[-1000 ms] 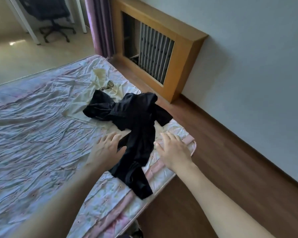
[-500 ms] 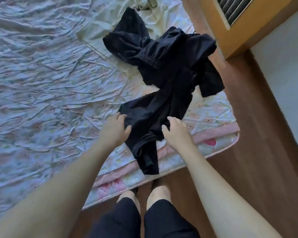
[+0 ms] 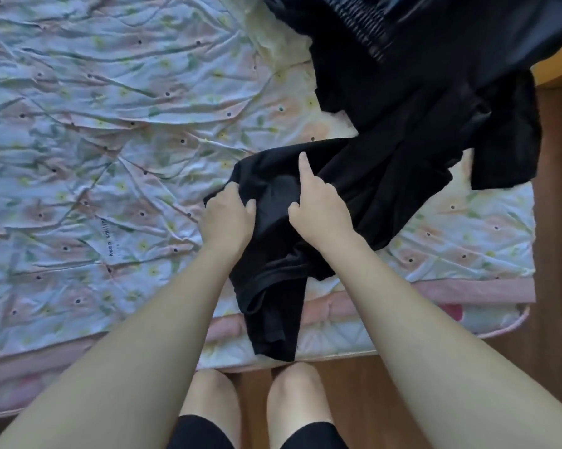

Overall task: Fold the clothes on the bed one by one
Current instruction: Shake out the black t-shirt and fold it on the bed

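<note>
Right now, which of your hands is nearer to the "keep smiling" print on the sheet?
Left. The left hand grips the black garment just beside the "keep smiling" print; the right hand holds it farther away.

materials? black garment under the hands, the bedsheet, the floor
Black garment: soft matte knit or jersey, it seems; it drapes and bunches limply, with a hemmed cuff.
Bedsheet: thin woven cotton-like fabric, printed florals, sharp fine creases.
Floor: brown wood or wood-look laminate, low sheen; which one is unclear.
</note>
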